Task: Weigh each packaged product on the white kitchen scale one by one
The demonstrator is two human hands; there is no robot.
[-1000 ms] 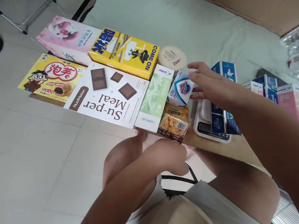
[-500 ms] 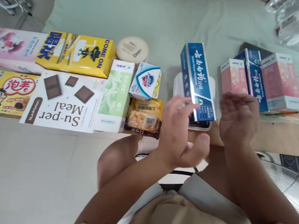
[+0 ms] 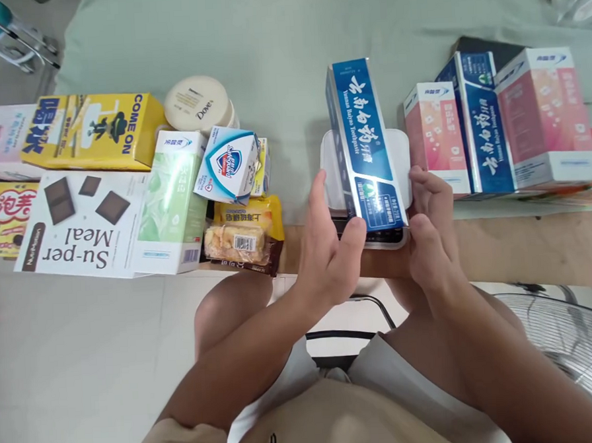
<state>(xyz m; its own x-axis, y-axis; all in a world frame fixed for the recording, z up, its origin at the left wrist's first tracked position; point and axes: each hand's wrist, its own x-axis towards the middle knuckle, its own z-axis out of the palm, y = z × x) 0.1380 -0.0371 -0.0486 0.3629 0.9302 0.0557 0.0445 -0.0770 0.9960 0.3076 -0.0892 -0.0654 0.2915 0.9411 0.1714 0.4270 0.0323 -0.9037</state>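
Observation:
A long blue toothpaste box (image 3: 360, 142) lies on a small white scale (image 3: 401, 150) at the table's near edge. My left hand (image 3: 330, 246) clasps the box's near end from the left, thumb against its front corner. My right hand (image 3: 432, 224) presses against the same end from the right, fingers curled along the scale's side. Both hands enclose the near end of the box.
Left of the scale lie a soap box (image 3: 227, 162), a green box (image 3: 173, 201), a snack packet (image 3: 242, 237), a Dove jar (image 3: 198, 106), a yellow box (image 3: 93, 131) and a Su-per Meal box (image 3: 75, 223). Pink boxes (image 3: 543, 113) and another blue box (image 3: 479, 122) stand on the right. A fan (image 3: 564, 333) sits below.
Both hands came in from open, apart positions and closed on the near end of the blue box. The view has shifted, so the items appear further left.

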